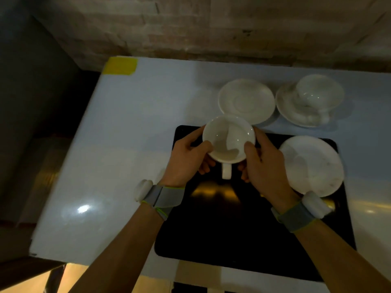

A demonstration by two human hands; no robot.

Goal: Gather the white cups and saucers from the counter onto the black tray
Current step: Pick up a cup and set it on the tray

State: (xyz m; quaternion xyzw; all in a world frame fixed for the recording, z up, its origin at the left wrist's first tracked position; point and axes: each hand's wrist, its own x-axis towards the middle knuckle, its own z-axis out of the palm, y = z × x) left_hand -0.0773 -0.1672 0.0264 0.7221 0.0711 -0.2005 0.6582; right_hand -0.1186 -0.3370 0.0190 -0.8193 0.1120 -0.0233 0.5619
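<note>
Both hands grasp one white ceramic cup (229, 140) at frame centre, above the far edge of the black rectangular tray (232, 229). The left hand (186, 159) grips its left rim and the right hand (262, 163) its right rim; the handle points toward the camera. One white ceramic saucer (311, 166) lies on the tray's right side. On the pale glossy counter (127, 144), upper right, sit an empty white saucer (246, 101) and a second white cup (315, 92) on its own saucer (296, 111). A yellow tape patch (120, 65) marks the counter's upper-left corner. No legible writing appears.
</note>
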